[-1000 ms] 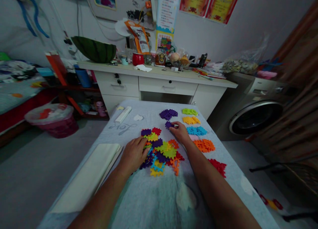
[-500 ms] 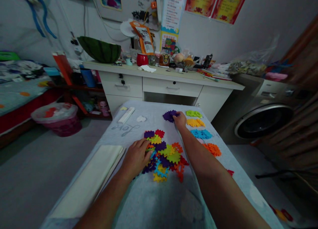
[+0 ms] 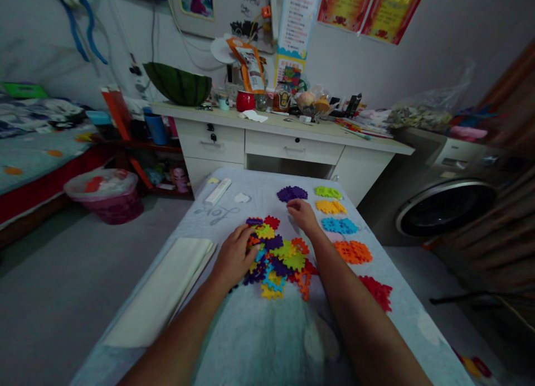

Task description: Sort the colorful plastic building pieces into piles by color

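Left hand (image 3: 234, 256) palm down on near-left edge of mixed pile of coloured interlocking plastic puzzle tiles (image 3: 279, 255), fingers spread over tiles, gripping nothing as far as dim view shows. Right hand (image 3: 304, 216) flat on pale blue cloth-covered counter (image 3: 259, 341) beyond pile, just short of purple tile stack (image 3: 292, 193), fingers loosely apart, empty. Sorted stacks along right: green (image 3: 328, 192), yellow (image 3: 330, 207), blue (image 3: 339, 225), orange (image 3: 353, 251), red (image 3: 377, 292). Folded cream cloth (image 3: 163, 288) at counter's left edge.
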Action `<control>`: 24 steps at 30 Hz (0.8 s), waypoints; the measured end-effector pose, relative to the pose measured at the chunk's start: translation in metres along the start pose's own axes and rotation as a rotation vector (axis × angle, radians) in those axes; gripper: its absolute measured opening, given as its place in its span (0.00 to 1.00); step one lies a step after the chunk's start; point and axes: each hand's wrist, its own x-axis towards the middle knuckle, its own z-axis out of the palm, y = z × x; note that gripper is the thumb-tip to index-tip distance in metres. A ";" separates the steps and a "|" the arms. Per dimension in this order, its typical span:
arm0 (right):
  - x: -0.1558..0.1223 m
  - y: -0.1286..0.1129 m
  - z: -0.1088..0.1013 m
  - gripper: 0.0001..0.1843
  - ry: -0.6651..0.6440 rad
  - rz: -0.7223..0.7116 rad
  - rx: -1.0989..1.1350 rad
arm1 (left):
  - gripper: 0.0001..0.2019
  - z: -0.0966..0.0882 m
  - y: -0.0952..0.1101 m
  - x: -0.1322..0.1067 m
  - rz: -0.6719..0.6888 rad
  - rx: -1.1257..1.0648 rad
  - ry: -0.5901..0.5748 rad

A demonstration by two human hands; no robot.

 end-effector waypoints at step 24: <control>-0.014 -0.010 -0.012 0.12 0.032 -0.050 -0.139 | 0.18 0.002 -0.006 0.003 -0.025 0.044 -0.041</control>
